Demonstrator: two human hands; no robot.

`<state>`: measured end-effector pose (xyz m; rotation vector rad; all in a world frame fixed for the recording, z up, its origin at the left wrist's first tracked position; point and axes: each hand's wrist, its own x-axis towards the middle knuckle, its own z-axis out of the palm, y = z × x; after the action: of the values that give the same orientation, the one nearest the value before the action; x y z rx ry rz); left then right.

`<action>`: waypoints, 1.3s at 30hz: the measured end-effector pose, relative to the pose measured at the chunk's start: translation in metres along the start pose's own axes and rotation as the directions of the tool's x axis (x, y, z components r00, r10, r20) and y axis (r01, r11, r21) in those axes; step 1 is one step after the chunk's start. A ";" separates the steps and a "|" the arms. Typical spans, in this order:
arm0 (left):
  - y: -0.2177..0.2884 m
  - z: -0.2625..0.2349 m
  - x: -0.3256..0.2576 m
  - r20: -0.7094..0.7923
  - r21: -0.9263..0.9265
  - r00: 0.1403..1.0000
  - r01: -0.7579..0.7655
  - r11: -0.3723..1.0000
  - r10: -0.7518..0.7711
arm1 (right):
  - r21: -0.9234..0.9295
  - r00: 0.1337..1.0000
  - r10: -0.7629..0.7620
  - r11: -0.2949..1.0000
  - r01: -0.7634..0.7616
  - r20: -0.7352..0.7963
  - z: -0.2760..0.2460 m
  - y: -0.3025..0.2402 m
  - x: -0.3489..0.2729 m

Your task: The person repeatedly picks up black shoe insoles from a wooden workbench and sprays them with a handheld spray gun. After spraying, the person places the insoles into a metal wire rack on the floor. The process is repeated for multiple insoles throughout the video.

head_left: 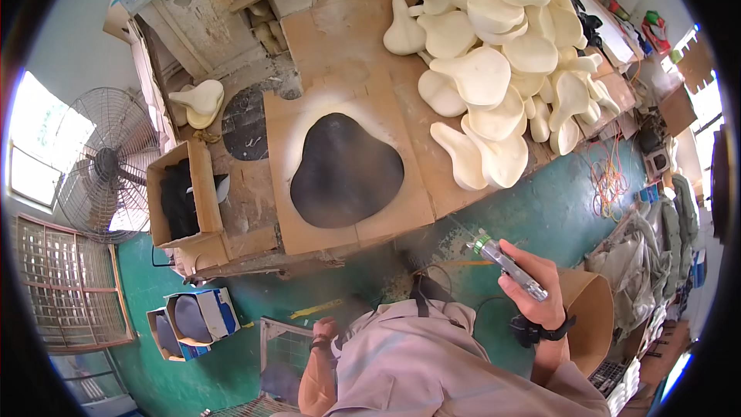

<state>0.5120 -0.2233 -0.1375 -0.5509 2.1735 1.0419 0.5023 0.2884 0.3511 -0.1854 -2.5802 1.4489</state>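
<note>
In my right hand (536, 286) is a small metal spray gun (505, 265) with a green ring near its nozzle. My fingers wrap round its body, and the nozzle points up and left toward the table. A faint streak of spray seems to show off its tip. A black saddle-shaped cover piece (347, 174) lies flat on a cardboard sheet (421, 205), ringed by a pale sprayed halo. Low beside my body, my left hand (325, 329) is curled closed near a metal wire frame (282, 340); whatever it may hold is hidden.
Cream foam saddle pads (494, 77) are heaped at the table's right, with a few more pads (202, 100) at the left. An open carton (204, 189) holds black pieces. A large fan (104, 162) stands at the left; boxes (202, 316) sit on the green floor, and hoses (606, 181) lie right.
</note>
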 end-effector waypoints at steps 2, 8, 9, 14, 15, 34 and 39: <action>0.011 0.002 -0.005 0.000 -0.031 1.000 0.025 0.999 -0.025 | -0.024 0.999 0.029 0.999 -0.029 -0.016 -0.004 0.000 -0.007; -0.009 0.010 0.012 0.027 0.246 0.999 -0.039 0.969 0.033 | -0.090 0.985 0.137 0.988 -0.128 0.107 -0.021 -0.002 -0.020; -0.014 0.012 0.027 0.054 0.376 0.996 -0.088 0.922 0.073 | -0.113 0.983 0.148 0.984 -0.135 0.110 -0.024 -0.002 -0.023; -0.024 0.018 0.047 0.057 0.479 0.996 -0.090 0.873 0.072 | -0.020 0.994 0.087 0.996 -0.086 0.071 -0.013 -0.005 -0.017; -0.024 0.013 0.054 0.077 0.445 0.980 -0.201 0.873 0.186 | -0.012 0.994 0.094 0.996 -0.094 0.049 -0.011 -0.005 -0.018; 0.194 -0.039 0.063 -0.122 -0.322 0.956 -0.292 0.901 0.266 | -0.048 0.978 0.089 0.996 -0.082 0.190 -0.020 0.011 -0.032; 0.277 -0.033 0.108 -0.532 0.092 0.637 -0.611 0.786 0.558 | -0.006 0.993 0.091 0.996 -0.091 0.072 -0.024 0.009 -0.036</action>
<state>0.2554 -0.0941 -0.0544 -0.1567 2.9333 1.4747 0.5426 0.3063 0.3529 -0.2588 -2.6636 1.5100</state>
